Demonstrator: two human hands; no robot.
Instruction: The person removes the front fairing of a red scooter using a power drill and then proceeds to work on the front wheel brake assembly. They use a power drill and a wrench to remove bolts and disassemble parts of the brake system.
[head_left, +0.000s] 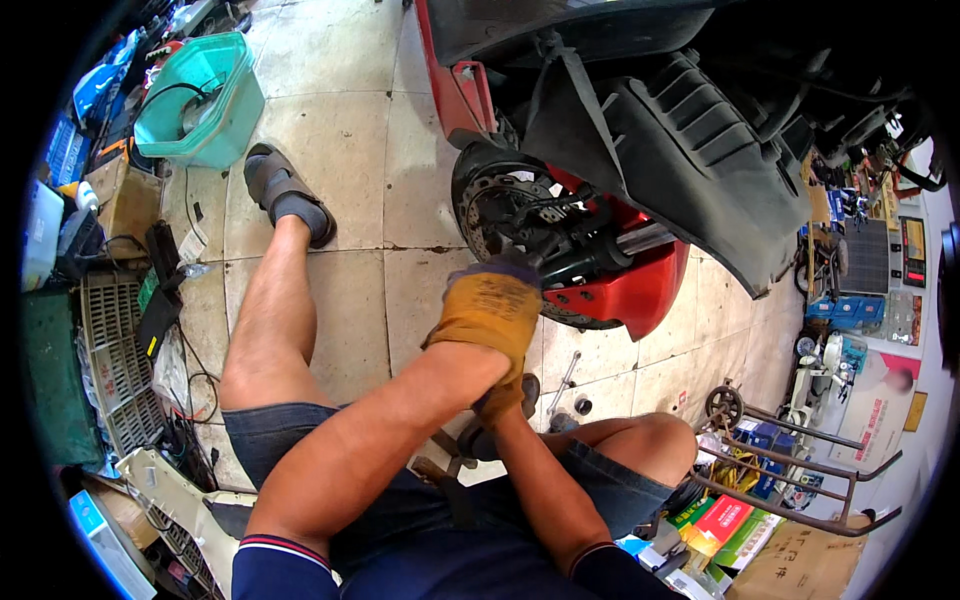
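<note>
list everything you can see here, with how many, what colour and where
vehicle: 1, red and black, upper right
wheel: 1, black tyre with metal disc, at the vehicle's near end
floor tiles: many, off-white, across the middle
tub: 1, green, upper left
thin tool: 1, silver, floor right of the hands
hand cart: 1, brown, lower right
cardboard boxes: at least 2, brown, left and lower right
edge clutter: uncountable, mixed colours, both sides
sandal: 1 clear, brown, left foot
shorts: 1 pair, dark blue, bottom
left hand: 1, orange-brown glove, by the wheel
right hand: 1, brown glove, partly hidden behind left wrist
</note>
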